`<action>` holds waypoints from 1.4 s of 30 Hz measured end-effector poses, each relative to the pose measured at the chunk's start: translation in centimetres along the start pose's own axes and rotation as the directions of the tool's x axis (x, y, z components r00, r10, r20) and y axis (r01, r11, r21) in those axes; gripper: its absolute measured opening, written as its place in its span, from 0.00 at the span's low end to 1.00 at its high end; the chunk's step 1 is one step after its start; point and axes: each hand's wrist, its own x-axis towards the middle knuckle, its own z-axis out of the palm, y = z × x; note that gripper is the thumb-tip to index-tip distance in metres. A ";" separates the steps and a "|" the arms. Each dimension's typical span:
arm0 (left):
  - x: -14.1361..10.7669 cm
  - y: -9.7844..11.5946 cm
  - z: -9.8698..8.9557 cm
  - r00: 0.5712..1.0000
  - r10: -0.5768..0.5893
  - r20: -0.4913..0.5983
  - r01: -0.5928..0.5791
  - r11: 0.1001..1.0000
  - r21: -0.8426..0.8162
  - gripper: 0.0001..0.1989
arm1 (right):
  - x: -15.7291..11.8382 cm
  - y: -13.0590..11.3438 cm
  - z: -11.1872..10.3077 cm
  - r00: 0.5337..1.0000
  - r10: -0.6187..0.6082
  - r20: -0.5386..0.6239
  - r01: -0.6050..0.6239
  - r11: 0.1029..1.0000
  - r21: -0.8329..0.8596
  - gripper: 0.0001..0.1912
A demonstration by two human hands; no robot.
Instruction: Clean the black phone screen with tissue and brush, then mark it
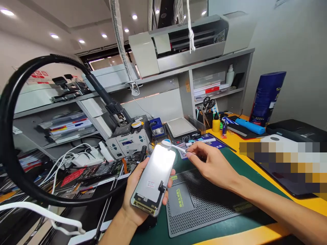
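A phone screen assembly (pixel 153 173) lies tilted in my left hand (pixel 135 190), its silvery back facing up and shining with glare at the top end. A small label sits on it, with a black flex cable and dark strip near its lower edge. My left fingers wrap round both sides. Between thumb and fingers, my right hand (pixel 209 163) pinches a thin white stick-like tool (pixel 177 148). The tool's far end reaches the screen's top edge; whether it touches cannot be told. A round white-and-blue piece (pixel 166 141) shows there too, its kind unclear.
Under my hands lies a grey perforated mat (pixel 204 204) on a green work mat (pixel 258 190). Behind stand a hot-air station (pixel 127 143) and a flat heating plate (pixel 181 127). A black hose (pixel 7 136) loops at left above several phone parts. A dark blue can (pixel 267 98) stands at right.
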 end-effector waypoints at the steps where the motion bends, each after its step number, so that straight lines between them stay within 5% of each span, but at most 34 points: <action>1: 0.1 0.0 -0.1 1.000 0.003 0.012 -0.003 1.000 -0.008 0.31 | 0.0 0.0 0.0 1.000 0.002 0.006 -0.002 1.000 0.001 0.07; 26: 0.4 -0.3 -0.8 0.990 -0.060 0.132 0.068 0.996 -0.058 0.36 | 0.0 0.6 0.2 0.998 0.010 0.057 -0.014 0.998 0.057 0.12; 42: 0.5 -0.4 -0.5 0.989 -0.117 0.095 0.124 0.990 -0.063 0.36 | -0.1 0.5 0.1 0.997 -0.003 0.071 0.002 1.000 0.023 0.12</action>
